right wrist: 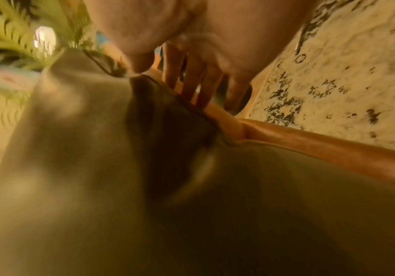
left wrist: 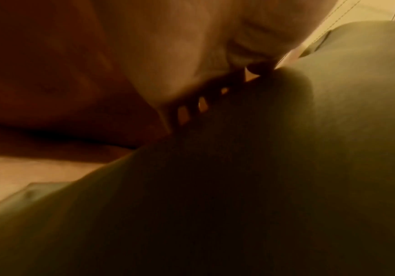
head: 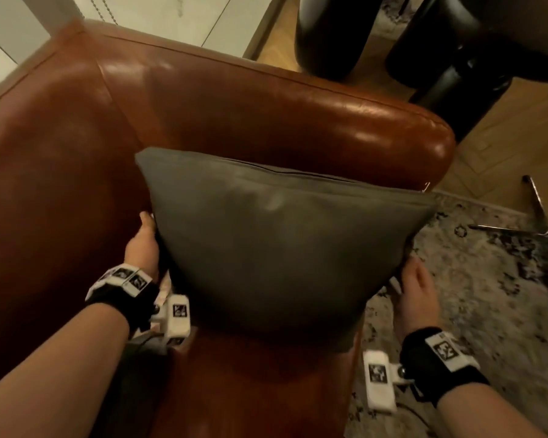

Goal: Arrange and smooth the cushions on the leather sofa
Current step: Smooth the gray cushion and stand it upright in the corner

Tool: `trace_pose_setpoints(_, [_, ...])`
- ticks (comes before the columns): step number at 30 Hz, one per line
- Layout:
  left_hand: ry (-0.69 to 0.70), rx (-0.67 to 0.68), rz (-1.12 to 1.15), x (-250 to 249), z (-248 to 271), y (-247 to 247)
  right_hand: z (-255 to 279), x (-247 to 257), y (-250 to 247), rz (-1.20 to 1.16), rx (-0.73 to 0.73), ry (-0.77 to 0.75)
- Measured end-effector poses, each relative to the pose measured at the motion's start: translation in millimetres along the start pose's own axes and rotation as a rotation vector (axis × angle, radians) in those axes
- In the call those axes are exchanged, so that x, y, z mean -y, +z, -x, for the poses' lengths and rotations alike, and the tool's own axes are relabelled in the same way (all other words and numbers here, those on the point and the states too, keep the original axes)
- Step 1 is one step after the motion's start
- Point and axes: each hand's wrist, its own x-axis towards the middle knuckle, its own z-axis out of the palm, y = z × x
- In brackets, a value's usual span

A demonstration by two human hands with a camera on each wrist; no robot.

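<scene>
A grey cushion (head: 276, 245) stood upright on the brown leather sofa (head: 203, 99), held between the person's two hands. The left hand (head: 143, 245) lay against the cushion's left edge with its fingers tucked behind the fabric; the left wrist view showed the palm and fingers (left wrist: 246, 46) pressed close to the cloth, though blur hid whether they were curled round it. The right hand (head: 416, 292) sat at the cushion's lower right edge, and the right wrist view showed the thumb (right wrist: 142, 61) on the near face and the fingers (right wrist: 196, 74) reaching behind, pinching the edge between them.

Beyond the grip, the cushion's zipped top edge leaned toward the sofa's padded arm (head: 345, 121). Below the hands, the cushion's lower corner hung over the seat's front edge. To the right of the right hand lay a patterned rug (head: 487, 279), with chrome chair legs (head: 535, 226) on it farther out.
</scene>
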Motion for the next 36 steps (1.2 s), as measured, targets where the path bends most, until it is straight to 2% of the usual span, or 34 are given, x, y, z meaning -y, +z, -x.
trace_pose_setpoints(1, [-0.061, 0.037, 0.077, 7.6, 3.1, 1.9, 3.0, -7.6, -1.1, 0.003, 0.077, 0.031])
trace_pose_setpoints(3, [0.037, 0.102, 0.164, 7.7, 10.2, 5.9, 11.8, -10.3, 8.2, 0.005, 0.112, 0.032])
trace_pose_setpoints(4, [0.091, 0.108, 0.188, 5.6, 9.5, 7.2, 12.5, -7.8, 14.0, 0.030, 0.070, -0.024])
trace_pose_setpoints(7, [0.166, 0.031, 0.205, -6.1, 4.5, 10.8, 9.1, 3.7, 19.1, 0.028, -0.067, -0.184])
trace_pose_setpoints(10, [0.207, -0.021, 0.289, -9.2, 8.2, 10.7, 12.5, 6.4, 9.8, -0.042, -0.005, -0.214])
trace_pose_setpoints(12, [0.133, -0.020, 0.349, 1.0, 10.7, 9.2, 15.0, -0.4, 2.0, -0.041, 0.076, -0.156])
trace_pose_setpoints(15, [-0.156, 0.018, 0.471, 26.2, 16.7, 10.9, 14.5, -20.9, -4.3, -0.078, 0.181, 0.071])
trace_pose_setpoints(17, [-0.195, 0.058, 0.425, 36.1, 25.1, 15.5, 14.7, -36.7, 0.8, 0.024, 0.203, 0.119])
trace_pose_setpoints(18, [-0.147, 0.089, 0.395, 36.2, 28.4, 17.8, 14.2, -41.2, 5.3, 0.130, 0.180, 0.078])
trace_pose_setpoints(19, [-0.092, 0.091, 0.359, 36.3, 26.7, 18.6, 13.3, -40.9, 11.5, 0.235, 0.085, 0.027])
trace_pose_setpoints(22, [0.017, 0.007, 0.269, 33.5, 11.5, 14.0, 3.0, -29.2, 17.2, 0.287, -0.136, -0.129])
trace_pose_setpoints(25, [0.036, -0.037, 0.238, 35.4, 6.3, 11.0, 1.3, -23.4, 8.9, 0.274, -0.131, -0.202])
trace_pose_setpoints(28, [0.027, -0.045, 0.275, 38.8, 18.6, 11.7, 5.0, -34.3, -3.6, 0.236, -0.019, -0.064])
trace_pose_setpoints(30, [-0.084, -0.068, 0.307, 48.7, 21.1, 15.1, 10.5, -40.0, -7.7, 0.121, 0.080, 0.086])
trace_pose_setpoints(32, [-0.262, -0.096, 0.365, 58.9, 18.4, 19.1, 11.8, -48.0, -5.9, 0.140, 0.167, 0.204])
trace_pose_setpoints(33, [-0.314, -0.135, 0.407, 62.8, 17.4, 20.1, 10.8, -50.7, -1.0, 0.201, 0.157, 0.235])
trace_pose_setpoints(36, [-0.340, -0.079, 0.280, 56.6, 13.7, 21.2, 3.8, -53.2, 9.4, 0.324, -0.015, 0.227])
